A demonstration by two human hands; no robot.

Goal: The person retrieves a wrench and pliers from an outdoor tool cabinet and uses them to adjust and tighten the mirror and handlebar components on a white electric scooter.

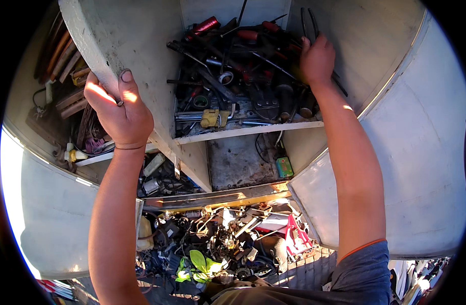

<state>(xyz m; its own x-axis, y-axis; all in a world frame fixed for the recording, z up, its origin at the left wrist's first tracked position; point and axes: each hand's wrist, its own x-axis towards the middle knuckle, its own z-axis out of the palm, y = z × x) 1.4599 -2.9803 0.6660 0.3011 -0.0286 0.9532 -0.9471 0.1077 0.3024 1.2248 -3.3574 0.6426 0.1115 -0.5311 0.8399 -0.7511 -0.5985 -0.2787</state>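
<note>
My left hand (122,109) is wrapped round the front edge of the upright divider panel (136,56) of a pale metal cabinet. At the right end of the upper shelf, my right hand (317,60) is closed round a dark tool with two thin prongs (314,21) that stick up above the fingers. The fist hides its middle, so its exact kind does not show. Left of that fist lies a heap of hand tools (253,66), some with red handles. A hex key set in a yellow holder (210,118) lies at the shelf's front.
The lower shelf (238,165) holds a small green box (284,166). Wooden-looking pieces (73,104) fill the left compartment. Open cabinet doors (411,188) flank both sides. Below, parts and cables (218,234) are piled on the floor beside a red stand (297,236) and green leaves (202,264).
</note>
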